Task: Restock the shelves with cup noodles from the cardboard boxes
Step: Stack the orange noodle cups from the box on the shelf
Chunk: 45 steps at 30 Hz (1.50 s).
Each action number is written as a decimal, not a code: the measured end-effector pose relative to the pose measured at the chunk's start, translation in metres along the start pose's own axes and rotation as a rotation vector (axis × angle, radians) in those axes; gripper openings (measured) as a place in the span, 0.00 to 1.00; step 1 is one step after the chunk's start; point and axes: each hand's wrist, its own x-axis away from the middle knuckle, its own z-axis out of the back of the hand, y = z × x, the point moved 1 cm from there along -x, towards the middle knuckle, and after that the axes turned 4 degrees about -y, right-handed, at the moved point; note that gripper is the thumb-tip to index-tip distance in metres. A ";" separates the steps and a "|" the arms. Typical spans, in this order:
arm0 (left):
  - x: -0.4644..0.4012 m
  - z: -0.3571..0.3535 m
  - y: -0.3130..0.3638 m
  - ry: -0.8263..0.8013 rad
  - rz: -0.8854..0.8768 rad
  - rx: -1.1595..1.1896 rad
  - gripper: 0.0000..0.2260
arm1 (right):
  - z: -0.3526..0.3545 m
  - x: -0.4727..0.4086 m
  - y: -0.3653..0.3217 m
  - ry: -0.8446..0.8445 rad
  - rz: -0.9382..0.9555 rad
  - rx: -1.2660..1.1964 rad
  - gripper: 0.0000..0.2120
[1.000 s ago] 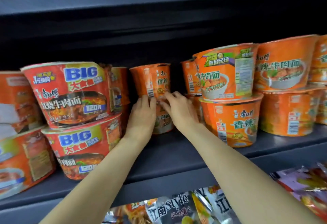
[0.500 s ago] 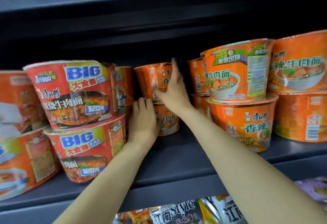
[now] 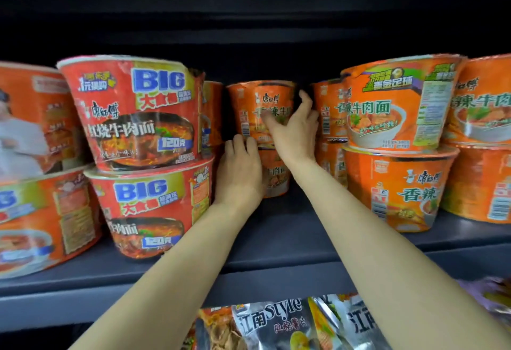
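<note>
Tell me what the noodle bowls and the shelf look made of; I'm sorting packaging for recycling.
The orange noodle bowl under the right hand seems a paper or foam bowl in glossy plastic shrink film: wrinkles and glare show on the wrap. The red BIG bowls look the same. The shelf looks like dark painted metal, matte and smooth, though the material is uncertain.

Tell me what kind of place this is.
Most likely a shop's instant-noodle aisle: dark metal shelves, stacked red BIG bowl noodles and orange spicy beef cup noodles facing outward, and packaged snacks on the shelf below.
</note>
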 end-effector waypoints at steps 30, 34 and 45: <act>0.006 -0.002 0.000 0.193 -0.177 -0.329 0.26 | 0.001 -0.015 0.002 -0.192 -0.062 0.024 0.59; 0.004 -0.002 -0.001 0.220 -0.167 -0.317 0.26 | 0.004 -0.010 0.007 -0.222 -0.055 -0.040 0.56; 0.001 0.005 -0.002 0.001 0.007 -0.143 0.32 | 0.025 0.031 0.016 -0.280 0.048 0.323 0.25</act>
